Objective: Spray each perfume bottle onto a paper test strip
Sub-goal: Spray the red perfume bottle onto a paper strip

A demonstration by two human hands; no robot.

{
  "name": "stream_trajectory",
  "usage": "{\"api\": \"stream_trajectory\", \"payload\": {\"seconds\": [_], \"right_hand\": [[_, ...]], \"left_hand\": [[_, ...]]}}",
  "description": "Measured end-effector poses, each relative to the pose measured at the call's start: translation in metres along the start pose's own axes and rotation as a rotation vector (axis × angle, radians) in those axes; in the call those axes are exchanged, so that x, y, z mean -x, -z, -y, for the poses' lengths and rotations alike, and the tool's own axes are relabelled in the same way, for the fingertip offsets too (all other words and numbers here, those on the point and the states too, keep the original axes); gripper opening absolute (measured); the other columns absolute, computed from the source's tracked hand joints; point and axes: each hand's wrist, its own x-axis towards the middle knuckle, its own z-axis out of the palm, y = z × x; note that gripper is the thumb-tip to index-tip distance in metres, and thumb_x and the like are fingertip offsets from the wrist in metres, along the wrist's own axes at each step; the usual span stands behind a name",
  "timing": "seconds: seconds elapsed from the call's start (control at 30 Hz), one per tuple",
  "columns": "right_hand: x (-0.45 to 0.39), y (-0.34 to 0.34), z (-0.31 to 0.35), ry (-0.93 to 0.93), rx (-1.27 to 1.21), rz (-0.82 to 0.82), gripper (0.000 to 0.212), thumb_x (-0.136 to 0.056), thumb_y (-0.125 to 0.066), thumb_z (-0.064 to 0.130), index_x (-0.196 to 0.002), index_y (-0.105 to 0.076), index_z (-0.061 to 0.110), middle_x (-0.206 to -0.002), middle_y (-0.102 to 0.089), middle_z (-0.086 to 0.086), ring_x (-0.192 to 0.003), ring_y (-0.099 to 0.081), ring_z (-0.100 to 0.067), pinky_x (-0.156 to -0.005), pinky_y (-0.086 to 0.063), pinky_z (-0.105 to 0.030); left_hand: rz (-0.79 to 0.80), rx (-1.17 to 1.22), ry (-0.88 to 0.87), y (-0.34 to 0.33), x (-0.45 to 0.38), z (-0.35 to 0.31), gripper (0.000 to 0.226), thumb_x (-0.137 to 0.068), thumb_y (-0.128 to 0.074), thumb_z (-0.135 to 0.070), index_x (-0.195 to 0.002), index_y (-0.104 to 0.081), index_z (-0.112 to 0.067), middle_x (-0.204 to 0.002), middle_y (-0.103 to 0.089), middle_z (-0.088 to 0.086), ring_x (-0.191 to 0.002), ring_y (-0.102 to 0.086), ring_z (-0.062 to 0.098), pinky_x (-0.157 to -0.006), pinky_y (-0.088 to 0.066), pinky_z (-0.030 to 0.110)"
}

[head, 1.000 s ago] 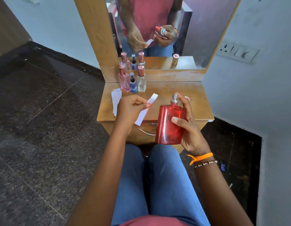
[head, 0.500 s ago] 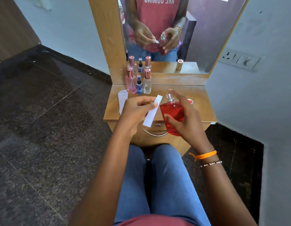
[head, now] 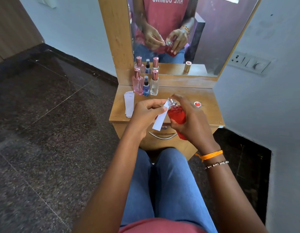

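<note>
Since a second ago we have brought strip and bottle together above the front edge of the dressing table [head: 208, 105]: the gap between them is gone, and the bottle has tipped so its nozzle leans toward the paper.

Left of the table's middle lies the stack of spare strips [head: 129, 105], within easy reach for the next rounds, we judge. Behind it, against the table's back panel, stand the pink bottle [head: 137, 82], the small blue spray [head: 146, 87] and the clear bottle [head: 154, 84], all capped and so probably not yet sprayed.

Our left hand [head: 146, 115] pinches the paper test strip [head: 160, 119] between thumb and curled fingers near its upper end, leaving the top free right beside the nozzle to catch the mist.

Our right hand [head: 191, 121] wraps the red perfume bottle [head: 177, 114] over the table's front edge, the forefinger reaching over the silver sprayer; whether it is pressing we cannot tell.

Right of the hands, on the tabletop, rests the red cap [head: 197, 104], set aside so the nozzle stays bare.
</note>
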Motion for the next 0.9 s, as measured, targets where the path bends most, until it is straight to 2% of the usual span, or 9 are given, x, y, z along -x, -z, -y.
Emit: {"api": "stream_trajectory", "payload": {"seconds": [0.1, 0.27, 0.37, 0.53, 0.63, 0.73, 0.8, 0.9], "right_hand": [[0.0, 0.0, -0.001, -0.003, 0.01, 0.007, 0.08, -0.065, -0.077, 0.015, -0.134, -0.041, 0.033, -0.12, -0.061, -0.001, -0.096, -0.06, -0.024, -0.07, -0.043, -0.027], [-0.001, -0.001, 0.0, -0.018, -0.027, 0.004, 0.076, -0.066, -0.076, 0.015, -0.132, -0.042, 0.033, -0.116, -0.063, 0.0, -0.094, -0.061, -0.023, -0.072, -0.047, -0.029], [0.0, -0.002, -0.001, -0.058, -0.097, -0.028, 0.075, -0.069, -0.076, 0.017, -0.132, -0.04, 0.037, -0.112, -0.065, 0.0, -0.09, -0.061, -0.019, -0.075, -0.05, -0.03], [0.004, -0.002, -0.007, -0.106, -0.186, -0.079, 0.072, -0.07, -0.075, 0.017, -0.133, -0.042, 0.033, -0.117, -0.064, 0.003, -0.092, -0.06, -0.011, -0.076, -0.043, -0.02], [0.006, -0.001, -0.012, -0.118, -0.218, -0.103, 0.069, -0.073, -0.075, 0.019, -0.132, -0.043, 0.032, -0.113, -0.064, 0.005, -0.087, -0.06, -0.009, -0.073, -0.044, -0.016], [0.006, 0.001, -0.017, -0.129, -0.213, -0.108, 0.068, -0.074, -0.074, 0.017, -0.133, -0.043, 0.03, -0.116, -0.063, 0.006, -0.087, -0.058, -0.007, -0.073, -0.042, -0.008], [0.006, 0.002, -0.019, -0.138, -0.22, -0.105, 0.068, -0.073, -0.074, 0.016, -0.133, -0.043, 0.029, -0.117, -0.063, 0.006, -0.087, -0.057, -0.006, -0.074, -0.041, -0.006], [0.005, 0.001, -0.022, -0.142, -0.226, -0.108, 0.067, -0.074, -0.073, 0.016, -0.132, -0.044, 0.029, -0.111, -0.063, 0.007, -0.081, -0.054, -0.003, -0.072, -0.039, -0.005]], "left_hand": [[-0.001, 0.003, 0.006, 0.0, 0.0, 0.001, 0.024, -0.084, -0.064, -0.005, -0.105, -0.069, -0.016, -0.082, -0.067, -0.006, -0.076, -0.06, 0.004, -0.057, -0.046, 0.007], [-0.008, 0.005, 0.011, 0.0, -0.002, 0.004, 0.026, -0.084, -0.064, -0.004, -0.108, -0.068, -0.013, -0.084, -0.066, -0.004, -0.078, -0.06, 0.006, -0.06, -0.048, 0.01], [-0.026, -0.008, 0.003, -0.001, -0.005, 0.007, 0.027, -0.084, -0.064, -0.005, -0.109, -0.068, -0.013, -0.083, -0.063, 0.0, -0.076, -0.058, 0.007, -0.057, -0.047, 0.007], [-0.13, -0.166, -0.04, -0.014, -0.028, 0.022, 0.034, -0.083, -0.067, -0.011, -0.115, -0.062, -0.019, -0.076, -0.057, -0.002, -0.08, -0.058, 0.012, -0.068, -0.046, 0.023], [-0.205, -0.254, -0.068, -0.028, -0.048, 0.029, 0.032, -0.082, -0.068, -0.012, -0.113, -0.062, -0.019, -0.069, -0.056, -0.006, -0.072, -0.056, 0.009, -0.07, -0.045, 0.026], [-0.246, -0.343, -0.067, -0.04, -0.065, 0.033, 0.031, -0.082, -0.068, -0.012, -0.112, -0.061, -0.017, -0.067, -0.056, -0.007, -0.079, -0.061, 0.016, -0.074, -0.049, 0.03], [-0.28, -0.418, -0.057, -0.046, -0.071, 0.036, 0.033, -0.081, -0.069, -0.014, -0.112, -0.059, -0.016, -0.077, -0.061, -0.002, -0.088, -0.062, 0.021, -0.077, -0.051, 0.033], [-0.337, -0.644, -0.156, -0.045, -0.069, 0.039, 0.034, -0.083, -0.067, -0.022, -0.116, -0.058, -0.02, -0.11, -0.06, 0.004, -0.106, -0.052, 0.024, -0.088, -0.043, 0.033]]}}
